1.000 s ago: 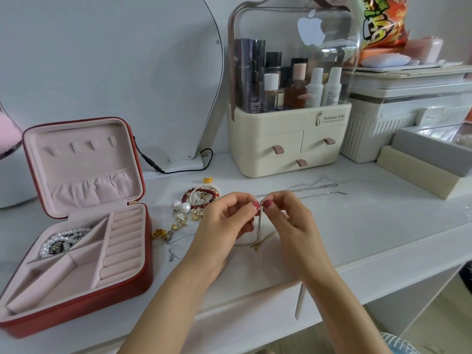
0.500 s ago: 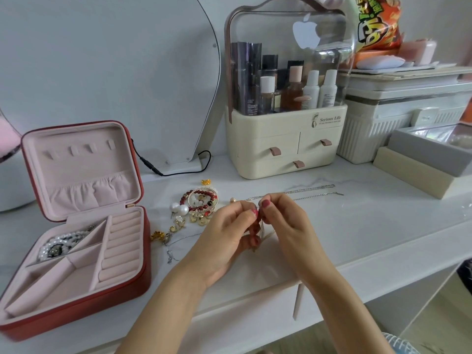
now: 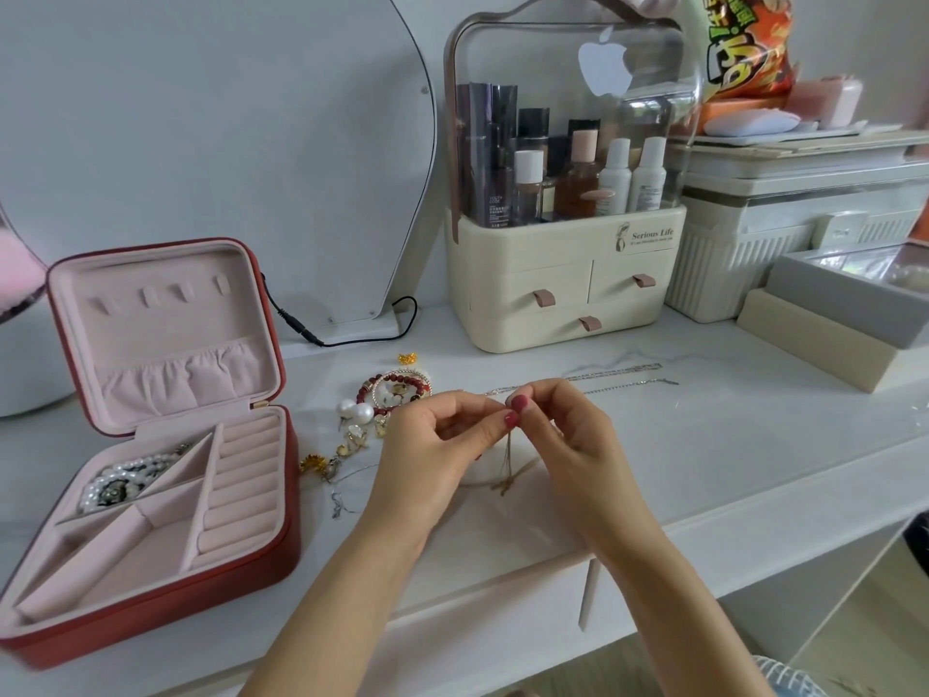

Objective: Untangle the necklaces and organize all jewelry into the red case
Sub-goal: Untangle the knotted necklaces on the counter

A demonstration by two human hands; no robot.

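Gold chain (image 3: 507,457) hangs in thin strands from the pinch where both hands meet above the front edge of the worktop (image 3: 704,445), its lower end gathered in a small knot just over the surface. The left hand (image 3: 437,445) and right hand (image 3: 568,435) each close thumb and forefinger on the strands at the top, nails almost touching, the other fingers curled loosely; holding it up this way probably lets the weight of the chain pull the tangle open. Whether this is one necklace or two wound together I cannot tell, as the strands are too fine. Behind the hands, silver chains (image 3: 618,374) lie stretched along the worktop toward its right side, apparently set straight so they stay apart. To the left of the hands sits a loose pile (image 3: 382,410) of a red bead bracelet, pearls and gold pieces, between the hands and the red case (image 3: 166,586). It stands open at the left front corner, lid up, with a pearl piece (image 3: 125,480) already in its back left compartment and the other compartments and ring rolls bare. The left hand covers part of the pile, and the case's near corner is cut off by the frame.
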